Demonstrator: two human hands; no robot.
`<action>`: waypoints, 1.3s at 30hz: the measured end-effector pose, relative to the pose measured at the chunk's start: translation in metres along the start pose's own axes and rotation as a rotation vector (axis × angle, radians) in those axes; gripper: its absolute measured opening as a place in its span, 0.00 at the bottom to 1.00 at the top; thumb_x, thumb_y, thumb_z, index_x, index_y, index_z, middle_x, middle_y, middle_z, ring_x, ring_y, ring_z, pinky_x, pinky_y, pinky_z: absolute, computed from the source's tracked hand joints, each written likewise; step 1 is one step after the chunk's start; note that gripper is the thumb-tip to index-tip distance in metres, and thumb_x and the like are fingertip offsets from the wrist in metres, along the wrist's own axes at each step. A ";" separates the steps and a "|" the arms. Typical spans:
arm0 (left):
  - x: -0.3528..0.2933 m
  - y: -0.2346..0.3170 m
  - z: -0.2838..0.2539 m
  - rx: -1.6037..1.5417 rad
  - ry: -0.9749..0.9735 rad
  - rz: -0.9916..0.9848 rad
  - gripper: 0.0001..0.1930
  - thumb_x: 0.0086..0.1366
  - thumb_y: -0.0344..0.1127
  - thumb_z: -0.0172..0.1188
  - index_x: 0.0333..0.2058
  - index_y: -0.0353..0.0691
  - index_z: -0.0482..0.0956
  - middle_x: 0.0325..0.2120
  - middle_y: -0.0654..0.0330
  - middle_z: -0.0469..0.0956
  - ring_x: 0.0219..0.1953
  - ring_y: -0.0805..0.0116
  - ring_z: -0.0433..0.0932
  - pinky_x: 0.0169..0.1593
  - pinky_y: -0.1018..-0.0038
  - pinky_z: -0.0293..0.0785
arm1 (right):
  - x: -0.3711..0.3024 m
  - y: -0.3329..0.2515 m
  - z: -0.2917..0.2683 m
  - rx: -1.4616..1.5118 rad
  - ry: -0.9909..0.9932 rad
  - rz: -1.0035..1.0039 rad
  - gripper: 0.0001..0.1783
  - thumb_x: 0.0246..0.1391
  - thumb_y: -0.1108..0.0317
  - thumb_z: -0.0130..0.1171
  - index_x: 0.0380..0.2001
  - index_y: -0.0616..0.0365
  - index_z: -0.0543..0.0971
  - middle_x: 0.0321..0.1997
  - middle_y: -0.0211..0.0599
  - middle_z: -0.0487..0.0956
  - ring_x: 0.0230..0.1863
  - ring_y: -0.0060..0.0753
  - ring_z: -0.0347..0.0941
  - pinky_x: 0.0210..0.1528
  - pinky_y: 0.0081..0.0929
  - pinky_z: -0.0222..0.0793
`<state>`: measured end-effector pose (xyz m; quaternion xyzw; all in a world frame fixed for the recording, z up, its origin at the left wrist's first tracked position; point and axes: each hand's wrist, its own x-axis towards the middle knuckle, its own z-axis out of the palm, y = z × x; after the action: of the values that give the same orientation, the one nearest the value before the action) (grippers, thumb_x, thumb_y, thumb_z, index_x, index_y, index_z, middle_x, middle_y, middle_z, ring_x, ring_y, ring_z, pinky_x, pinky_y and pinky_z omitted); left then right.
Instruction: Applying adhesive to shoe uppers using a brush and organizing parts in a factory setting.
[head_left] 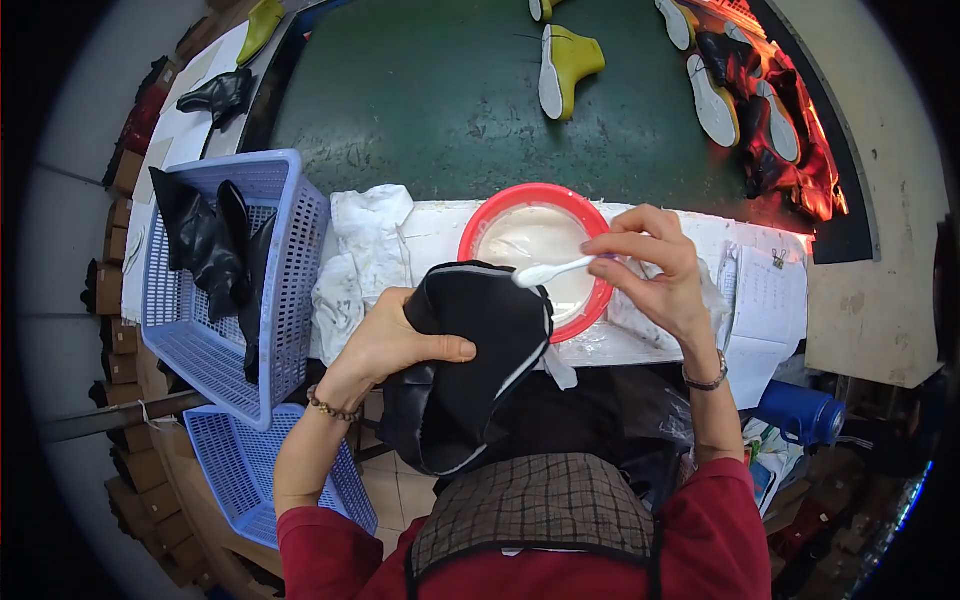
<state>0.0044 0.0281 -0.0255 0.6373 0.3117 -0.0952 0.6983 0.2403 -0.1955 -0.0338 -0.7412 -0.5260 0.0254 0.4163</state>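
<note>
My left hand (pixel 388 338) grips a black boot upper (pixel 485 335), thumb pressed on its face and fingers hidden behind. A white band runs along the upper's right and lower edges. Between the fingertips of my right hand (pixel 655 262) is the thin handle of a small brush (pixel 552 271), its head coated in white paste. That head meets the upper's top right edge. Right behind them, a red bowl (pixel 484 212) holds creamy white paste, with the brush crossing above it.
A blue basket (pixel 283 290) with black boot uppers stands at left, another blue basket (pixel 235 470) below it. White rags (pixel 365 235) lie beside the bowl. Yellow boots (pixel 575 70) lie on the green conveyor belt (pixel 420 100). Papers (pixel 768 295) and a blue flask (pixel 800 412) are at right.
</note>
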 end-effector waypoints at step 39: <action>0.025 0.040 -0.043 -0.124 0.393 0.255 0.23 0.57 0.28 0.65 0.52 0.29 0.74 0.40 0.55 0.81 0.39 0.69 0.80 0.44 0.73 0.79 | 0.026 -0.030 0.067 0.482 0.088 0.214 0.21 0.45 0.72 0.76 0.44 0.59 0.84 0.36 0.25 0.77 0.29 0.13 0.66 0.31 0.15 0.59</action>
<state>0.0318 0.0821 -0.0058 0.6338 0.3636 0.1389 0.6685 0.1969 -0.1321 -0.0478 -0.6723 -0.4049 0.1616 0.5983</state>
